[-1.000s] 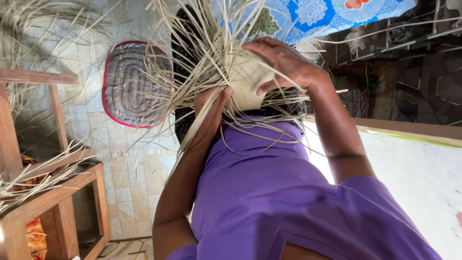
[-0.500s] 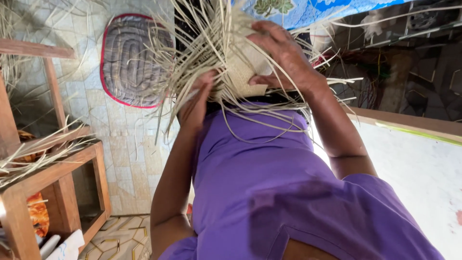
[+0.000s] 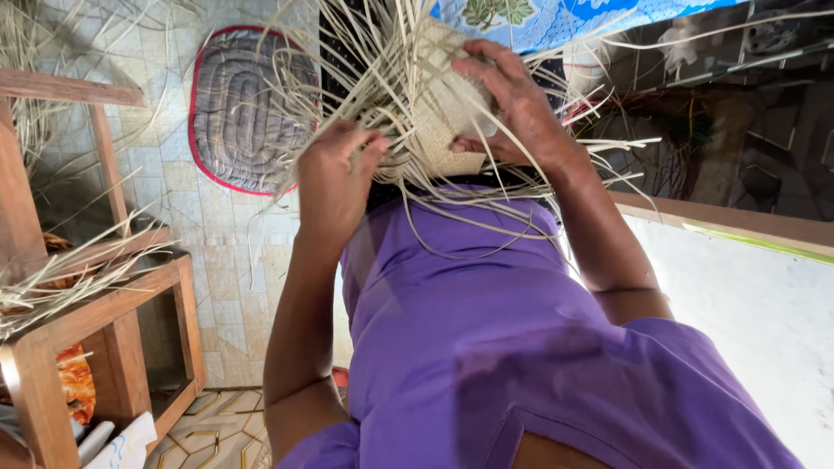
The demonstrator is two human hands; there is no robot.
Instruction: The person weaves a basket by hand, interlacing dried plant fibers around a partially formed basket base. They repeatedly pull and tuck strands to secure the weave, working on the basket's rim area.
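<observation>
The left hand (image 3: 334, 174) grips loose straw strands (image 3: 365, 69) fanning from a woven piece (image 3: 443, 117), which the right hand (image 3: 512, 108) clasps from the right. Both rest over a lap in purple cloth (image 3: 486, 330). A grey mat (image 3: 239, 108) lies far left on the tiles; a wooden stool (image 3: 104, 313) holding more straw stands near left.

— What's that on the lap?

— A half-woven piece of pale straw (image 3: 443, 113), tightly plaited in the middle, held up at the far end of the lap.

— And the edges?

— Unfinished. Long loose strands (image 3: 365, 61) fan out to the left, right and far side, some drooping near.
</observation>
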